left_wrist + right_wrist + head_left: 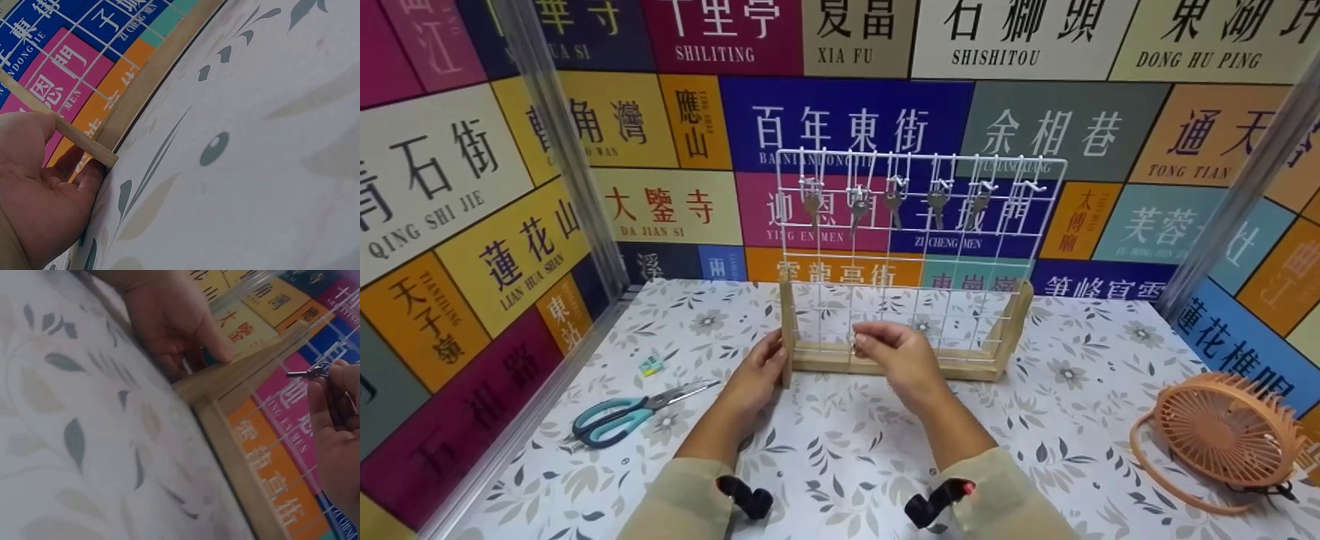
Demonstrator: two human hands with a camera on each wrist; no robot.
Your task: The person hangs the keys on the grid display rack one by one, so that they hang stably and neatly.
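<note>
A white wire grid rack stands in a wooden frame on the table. My left hand grips the wooden left post, thumb on one side and fingers on the other; the left wrist view shows the post between them. My right hand is in front of the lower grid, and in the right wrist view it pinches a small metal key between thumb and fingertip. Several keys hang from white hooks along the rack's top. At the rightmost hook no key shows.
Scissors with teal and black handles lie left of my left arm. A small clear packet with yellow in it lies just beyond them. An orange fan stands at the right. A sign-patterned wall rises behind the rack.
</note>
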